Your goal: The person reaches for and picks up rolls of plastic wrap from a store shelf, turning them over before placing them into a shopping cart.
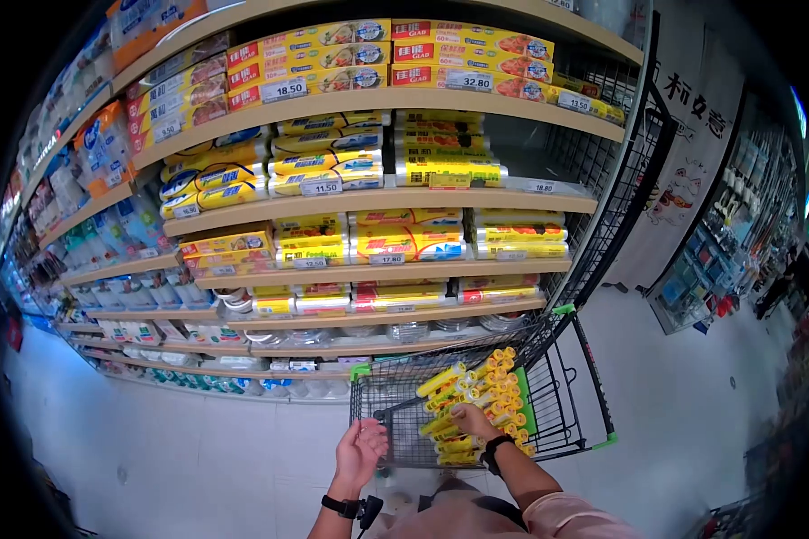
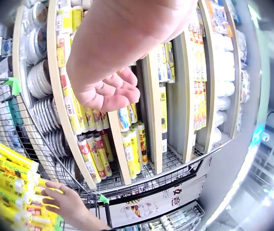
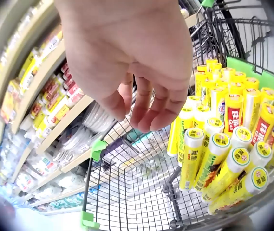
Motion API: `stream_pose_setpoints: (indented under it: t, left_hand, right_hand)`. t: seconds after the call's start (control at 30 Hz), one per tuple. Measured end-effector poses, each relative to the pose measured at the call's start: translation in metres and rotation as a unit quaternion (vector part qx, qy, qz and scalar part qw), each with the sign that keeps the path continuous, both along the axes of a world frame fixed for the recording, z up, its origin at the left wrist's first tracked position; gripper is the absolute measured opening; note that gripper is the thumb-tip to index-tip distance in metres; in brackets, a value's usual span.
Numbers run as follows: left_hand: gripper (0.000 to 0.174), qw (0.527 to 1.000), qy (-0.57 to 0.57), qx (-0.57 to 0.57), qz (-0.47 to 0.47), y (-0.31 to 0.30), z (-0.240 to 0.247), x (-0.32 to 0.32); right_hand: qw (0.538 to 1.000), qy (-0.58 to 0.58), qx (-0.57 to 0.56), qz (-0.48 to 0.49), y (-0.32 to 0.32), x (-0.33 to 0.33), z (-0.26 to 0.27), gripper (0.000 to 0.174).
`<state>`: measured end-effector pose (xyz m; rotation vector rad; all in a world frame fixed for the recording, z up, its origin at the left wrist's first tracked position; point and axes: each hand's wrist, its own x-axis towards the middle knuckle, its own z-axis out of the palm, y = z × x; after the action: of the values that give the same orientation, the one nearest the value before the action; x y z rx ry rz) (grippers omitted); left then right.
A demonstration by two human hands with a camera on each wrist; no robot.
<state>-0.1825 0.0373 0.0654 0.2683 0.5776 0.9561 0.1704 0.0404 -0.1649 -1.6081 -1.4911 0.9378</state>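
Right hand (image 1: 473, 419) relaxed near yellow rolls (image 3: 234, 115)

Its fingers (image 3: 149, 117) hang loosely bent, holding nothing; those of the left hand (image 1: 361, 451) curve slackly too. The rolls, some labelled GLAD, stand clustered in the wire shopping cart (image 1: 409, 438) before stocked shelves (image 1: 476, 199).

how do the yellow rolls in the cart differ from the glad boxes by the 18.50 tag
Shape: the rolls are cylinders with round ends, while the Glad boxes are long and flat-sided.
Pose: the rolls lean at angles, ends up; the boxes lie flat in a stack.
Place: the rolls crowd one end of the cart; the boxes sit on a shelf.
Both are largely yellow, and at least one roll also reads Glad.
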Motion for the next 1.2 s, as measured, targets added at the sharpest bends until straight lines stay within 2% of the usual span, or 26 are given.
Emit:
stream_pose_setpoints:
  t: [0.03,0.1,0.17,0.23,0.33,0.37,0.43,0.5,0.53,0.6,0.7,0.73,0.83,0.93,1.03,1.2]
  left_hand:
    - [0.034,1.000,0.002,0.000,0.011,0.008,-0.001,0.004]
    - [0.035,0.998,-0.011,0.032,0.043,0.023,0.006,0.016]
    - [0.036,0.993,0.022,0.090,0.068,0.041,0.013,0.027]
    - [0.038,0.976,0.093,0.172,0.092,0.067,0.029,0.047]
    - [0.037,0.907,0.239,0.329,0.111,0.115,0.068,0.075]
    - [0.032,0.872,0.300,0.368,0.120,0.129,0.086,0.086]
    - [0.025,0.798,0.399,0.429,0.140,0.155,0.119,0.108]
    - [0.025,0.710,0.471,0.495,0.169,0.176,0.163,0.137]
    - [0.028,0.654,0.504,0.534,0.186,0.184,0.187,0.148]
    - [0.037,0.499,0.574,0.610,0.223,0.226,0.193,0.168]
    - [0.046,0.302,0.661,0.643,0.242,0.264,0.213,0.204]
    - [0.049,0.286,0.664,0.648,0.240,0.276,0.216,0.214]
    - [0.060,0.223,0.675,0.665,0.230,0.308,0.209,0.237]
    - [0.060,0.215,0.679,0.657,0.246,0.320,0.194,0.246]
    - [0.057,0.213,0.686,0.650,0.248,0.322,0.192,0.247]
    - [0.057,0.220,0.695,0.640,0.242,0.319,0.199,0.249]
  right_hand:
    - [0.997,-0.009,-0.077,-0.013,0.000,-0.001,0.041,0.026]
    - [0.995,-0.029,-0.094,-0.031,0.007,0.002,0.106,0.022]
    - [0.990,-0.020,-0.113,-0.077,0.027,0.014,0.123,0.023]
    - [0.993,-0.031,-0.073,-0.091,0.033,0.019,0.203,0.026]
    - [0.979,-0.142,0.124,-0.083,0.078,0.057,0.233,0.026]
    - [0.964,-0.175,0.176,-0.095,0.088,0.064,0.255,0.026]
    - [0.957,-0.181,0.191,-0.120,0.111,0.073,0.316,0.026]
    - [0.921,-0.221,0.306,-0.096,0.146,0.093,0.349,0.022]
    - [0.909,-0.226,0.337,-0.096,0.160,0.097,0.374,0.021]
    - [0.883,-0.256,0.382,-0.090,0.187,0.101,0.426,0.022]
    - [0.824,-0.328,0.450,-0.103,0.231,0.099,0.474,0.027]
    - [0.798,-0.350,0.478,-0.110,0.248,0.098,0.485,0.028]
    - [0.768,-0.433,0.465,-0.076,0.296,0.100,0.499,0.031]
    - [0.832,-0.487,0.264,-0.031,0.318,0.099,0.518,0.029]
    - [0.821,-0.529,0.216,0.002,0.326,0.099,0.536,0.030]
    - [0.868,-0.461,0.166,0.073,0.342,0.108,0.558,0.036]
